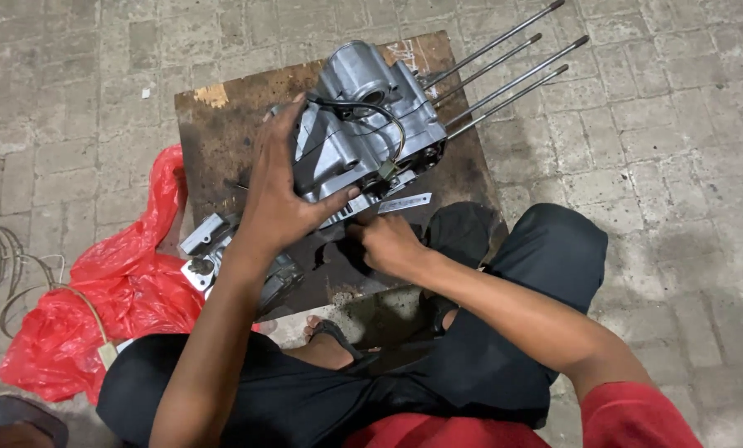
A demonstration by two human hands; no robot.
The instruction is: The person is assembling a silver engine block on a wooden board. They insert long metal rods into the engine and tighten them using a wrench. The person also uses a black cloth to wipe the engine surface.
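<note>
A: Your left fingers [305, 124] are spreading wide over the grey engine crankcase [363, 124], thumb hooking its lower edge, and your left hand [276, 195] is pressing it down at the centre of the frame, on the stained wooden board [222, 124]. Keep that palm weight steady so the casting is not rocking.

B: And the right?

A: Your right fingers [371, 232] are curling in toward the case's lower edge, beside a small flat metal strip [405, 202]; whether they are pinching anything cannot be told. Your right hand [388, 245] is sitting knuckles-up, forearm running to the lower right. Work close and avoid the black wire [392, 124].

B: Surroundings?

A: Four long studs [504, 66] are pointing to the upper right; a second metal part [214, 249] and a red plastic bag [123, 282] are lying at the left.
</note>
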